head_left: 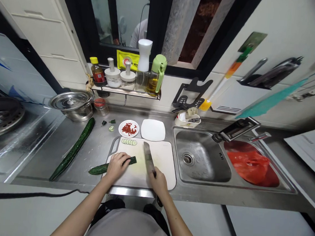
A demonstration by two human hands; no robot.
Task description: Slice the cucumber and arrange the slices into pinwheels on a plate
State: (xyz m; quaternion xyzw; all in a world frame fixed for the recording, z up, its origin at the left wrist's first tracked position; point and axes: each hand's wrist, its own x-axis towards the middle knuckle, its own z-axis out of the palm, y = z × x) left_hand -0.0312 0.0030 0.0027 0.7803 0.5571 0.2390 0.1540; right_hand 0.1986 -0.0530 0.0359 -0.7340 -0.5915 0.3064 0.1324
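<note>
My left hand (117, 165) is closed over a partly cut cucumber (99, 169) that lies across the left side of a white cutting board (165, 162). My right hand (158, 181) grips the handle of a kitchen knife (148, 157), whose blade rests on the board to the right of the cucumber's cut end and points away from me. Several cucumber slices (129, 142) sit in a row at the board's far edge.
A whole cucumber (73, 149) lies on the steel counter to the left. Behind the board stand a small plate of chopped red chilli (128, 128) and a bare white plate (153, 129). A steel pot (72, 105) sits far left, a double sink (200, 157) right.
</note>
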